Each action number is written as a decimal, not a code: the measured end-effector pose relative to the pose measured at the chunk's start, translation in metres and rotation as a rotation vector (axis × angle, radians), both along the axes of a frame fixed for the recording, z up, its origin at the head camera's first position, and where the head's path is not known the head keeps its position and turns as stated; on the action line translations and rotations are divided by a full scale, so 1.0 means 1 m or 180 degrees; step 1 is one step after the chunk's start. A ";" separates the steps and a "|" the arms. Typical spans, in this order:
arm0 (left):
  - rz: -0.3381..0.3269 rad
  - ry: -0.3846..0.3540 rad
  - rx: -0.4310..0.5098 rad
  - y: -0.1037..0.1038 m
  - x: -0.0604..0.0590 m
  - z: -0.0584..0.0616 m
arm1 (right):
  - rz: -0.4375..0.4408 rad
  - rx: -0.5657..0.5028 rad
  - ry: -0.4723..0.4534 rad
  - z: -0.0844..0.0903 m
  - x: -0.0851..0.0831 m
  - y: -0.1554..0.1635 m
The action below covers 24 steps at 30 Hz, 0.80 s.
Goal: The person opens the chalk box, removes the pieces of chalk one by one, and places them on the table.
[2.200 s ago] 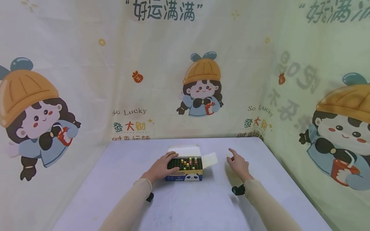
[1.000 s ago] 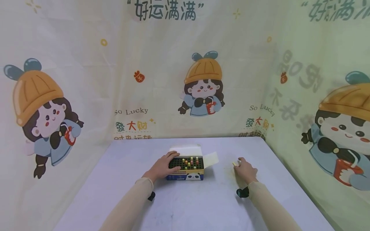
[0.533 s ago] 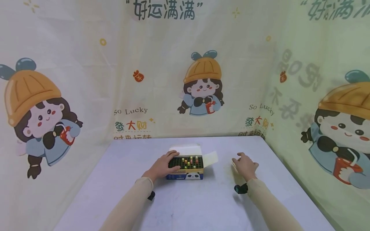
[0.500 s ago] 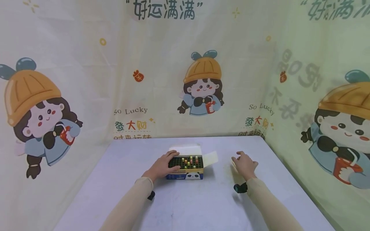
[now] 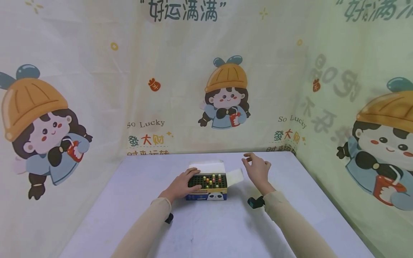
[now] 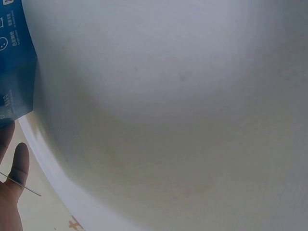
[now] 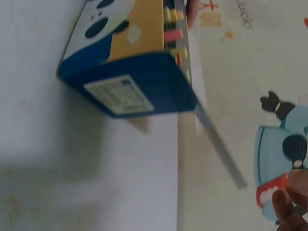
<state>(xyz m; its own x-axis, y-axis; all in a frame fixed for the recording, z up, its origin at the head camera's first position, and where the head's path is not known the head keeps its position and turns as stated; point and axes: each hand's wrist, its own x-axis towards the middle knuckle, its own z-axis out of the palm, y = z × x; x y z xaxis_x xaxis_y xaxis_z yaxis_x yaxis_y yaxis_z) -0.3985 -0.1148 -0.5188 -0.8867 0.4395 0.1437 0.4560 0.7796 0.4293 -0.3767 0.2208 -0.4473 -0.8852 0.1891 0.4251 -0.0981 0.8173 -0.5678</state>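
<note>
Our right hand (image 5: 256,169) has lifted off the table (image 5: 206,229) where it was pressing down and swung in toward the box (image 5: 206,186), now hovering just beside the open side flap (image 5: 235,175). Its fingers are loosely spread and hold nothing; the small yellow piece seen earlier near it no longer shows, so we cannot tell where it went. Our left hand (image 5: 182,184) hasn't moved: it rests on the box's left end, fingers draped over the rim of the black grid tray (image 5: 196,183), steadying it. Several coloured pegs (image 5: 211,180) stand upright in the tray, right of centre. We judge the right hand is coming in for the pegs; nothing is gripped yet.
</note>
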 end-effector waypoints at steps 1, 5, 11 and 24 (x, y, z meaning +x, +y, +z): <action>0.0001 -0.0004 0.0004 0.000 0.000 0.000 | 0.0028 0.0032 0.0027 0.002 0.001 -0.005; -0.0005 -0.0017 0.0028 0.000 0.000 0.000 | 0.0157 0.0102 0.0027 0.009 0.006 -0.024; -0.0025 -0.0009 0.0039 -0.001 0.001 0.002 | 0.0349 0.0249 -0.0125 0.012 0.009 -0.043; -0.0104 0.0055 0.0046 -0.001 0.002 0.004 | 0.0750 0.0647 -0.0404 -0.007 0.011 -0.059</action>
